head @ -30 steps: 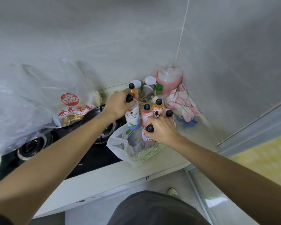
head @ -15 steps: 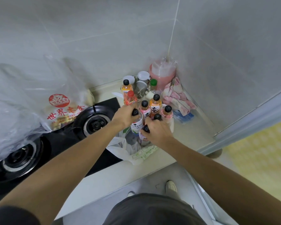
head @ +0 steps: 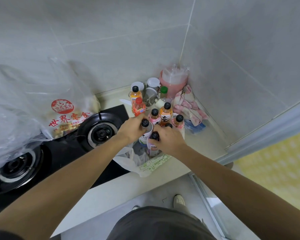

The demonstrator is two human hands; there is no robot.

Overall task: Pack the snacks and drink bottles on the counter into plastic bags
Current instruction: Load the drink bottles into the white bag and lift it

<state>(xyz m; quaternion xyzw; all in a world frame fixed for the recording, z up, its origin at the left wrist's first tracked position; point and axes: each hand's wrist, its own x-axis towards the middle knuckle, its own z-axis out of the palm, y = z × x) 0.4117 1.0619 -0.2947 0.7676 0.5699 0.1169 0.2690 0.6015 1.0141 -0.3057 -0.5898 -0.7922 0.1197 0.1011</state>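
1. You get soft, even, fairly dim light, with faint shadows on the wall tiles (head: 111,40).
2. Wide-angle bending curves your frame edges.
3. The clear plastic bag (head: 21,104) shows pale sheen.

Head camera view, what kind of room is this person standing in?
Most likely a home kitchen: a gas stove set in a pale counter, tiled walls, and jars in the corner.

Your right hand (head: 168,139) hides most of the purple bottle (head: 153,144) – label text too small, big bag (head: 15,104) cut off at left edge.
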